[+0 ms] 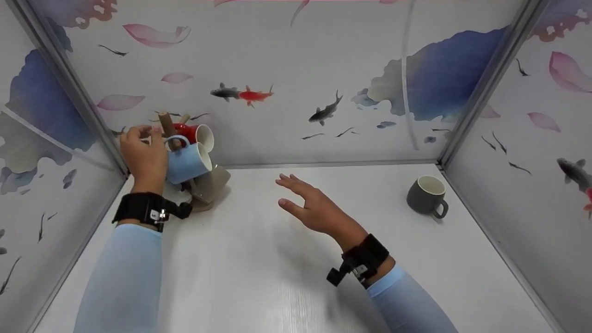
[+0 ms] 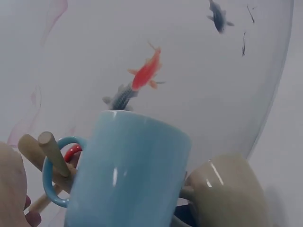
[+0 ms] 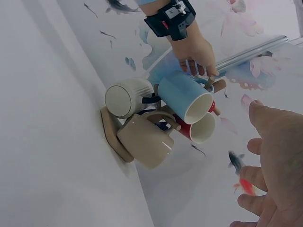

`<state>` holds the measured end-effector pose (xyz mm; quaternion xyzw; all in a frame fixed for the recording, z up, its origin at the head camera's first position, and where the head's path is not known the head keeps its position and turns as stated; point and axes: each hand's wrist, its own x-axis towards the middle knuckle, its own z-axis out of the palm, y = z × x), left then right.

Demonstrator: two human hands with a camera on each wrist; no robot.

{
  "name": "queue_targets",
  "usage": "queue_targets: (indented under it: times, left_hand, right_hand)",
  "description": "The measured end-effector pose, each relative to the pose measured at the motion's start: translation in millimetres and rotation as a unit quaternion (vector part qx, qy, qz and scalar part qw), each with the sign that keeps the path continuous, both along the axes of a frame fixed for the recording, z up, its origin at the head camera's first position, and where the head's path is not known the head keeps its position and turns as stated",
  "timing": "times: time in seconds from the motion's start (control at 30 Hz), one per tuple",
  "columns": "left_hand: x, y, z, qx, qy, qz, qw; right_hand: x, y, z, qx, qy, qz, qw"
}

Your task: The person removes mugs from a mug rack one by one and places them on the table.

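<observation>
- Blue mug: handle round wooden peg, one of four on rack.
- Left hand: bent fingers by peg, grip unclear.
- Right hand: fingers extended, empty.
- Dark mug: on table, unracked.

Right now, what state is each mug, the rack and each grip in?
Blue mug, hung on a peg, tilted
Red mug, on the rack, tilted
Beige mug, on the rack, tilted
White mug, at the rack, tipped sideways
Dark gray mug, upright on the table
Rack, standing
Left grip, beside that peg; whether it holds anything is unclear
Right grip, spread, holding nothing
</observation>
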<state>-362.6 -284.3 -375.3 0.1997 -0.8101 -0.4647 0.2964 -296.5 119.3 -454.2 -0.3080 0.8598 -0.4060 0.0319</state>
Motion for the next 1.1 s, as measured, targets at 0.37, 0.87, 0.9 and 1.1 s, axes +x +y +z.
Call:
queue_targets:
  times: [0.37, 0.87, 0.9, 1.1]
  left_hand:
    - [25.9, -12, -36.8, 0.030, -0.051, -0.128, 0.9900]
    - [29.6, -35, -56.8, -0.033, -0.145, -0.272, 0.9508]
    - [28.6, -35, -56.1, -0.033, -0.147, -0.274, 0.9499]
    - [25.4, -37, -54.0, -0.045, -0.148, -0.267, 0.9514]
  right_hand:
    - [1.3, 2, -1.5, 0.001, -0.007, -0.002, 1.000]
    - [3.6, -6, -7.1, 0.002, -0.018, 0.013, 1.000]
    - [3.5, -6, -8.0, 0.001, -0.019, 0.014, 1.000]
    - [3.8, -6, -11.4, -0.007, -0.024, 0.014, 1.000]
